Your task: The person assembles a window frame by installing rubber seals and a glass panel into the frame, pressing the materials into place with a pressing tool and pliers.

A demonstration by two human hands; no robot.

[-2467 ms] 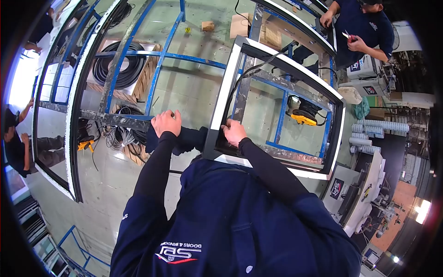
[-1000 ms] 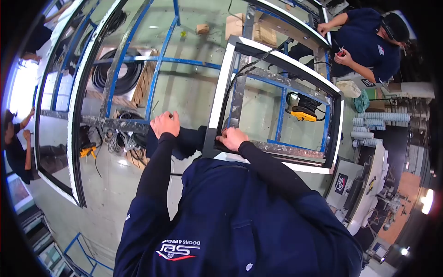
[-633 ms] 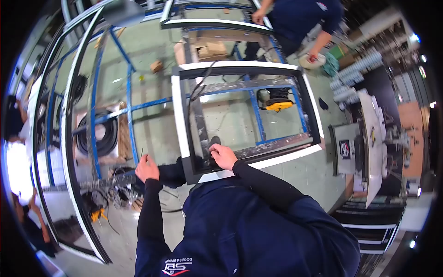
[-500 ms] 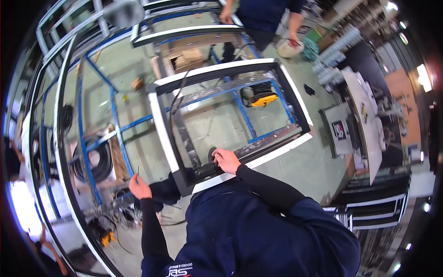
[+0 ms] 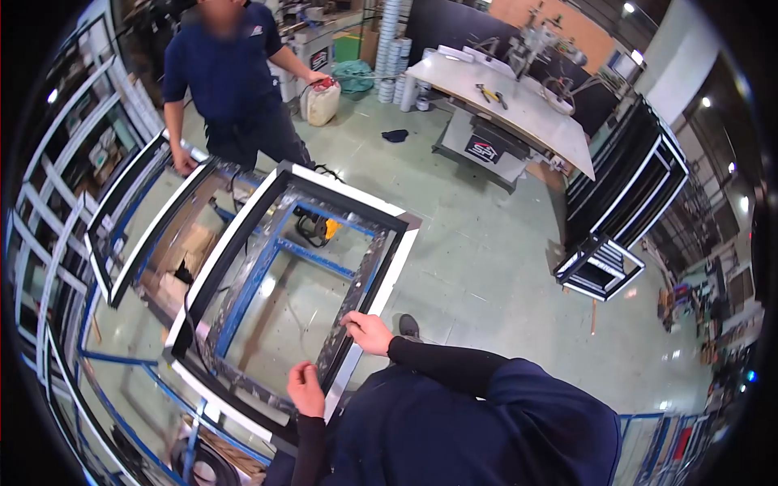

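A rectangular black-and-white frame (image 5: pixel 387 293), seemingly a window or door frame, lies in front of me on a blue-and-grey metal stand (image 5: pixel 255 283). My right hand (image 5: pixel 369 333) is at the frame's near side, its fingers curled in at the inner edge. What those fingers pinch, if anything, is too small to make out. Lower and to the left, my left hand (image 5: pixel 307 392) is over the frame's near corner area with thumb and fingers drawn together. Anything between them is hidden.
A co-worker (image 5: pixel 231 89) stands beyond the stand, one hand at a second frame (image 5: pixel 166 223), the other on a whitish jerrycan (image 5: pixel 322 104). A worktable (image 5: pixel 519 97) with pliers-like tools is at the back right. Dark frames (image 5: pixel 628 190) lean at the right.
My view has swung to the right. My left hand has come in from the far left, close to my right hand. The dark round piece by my right hand no longer shows.
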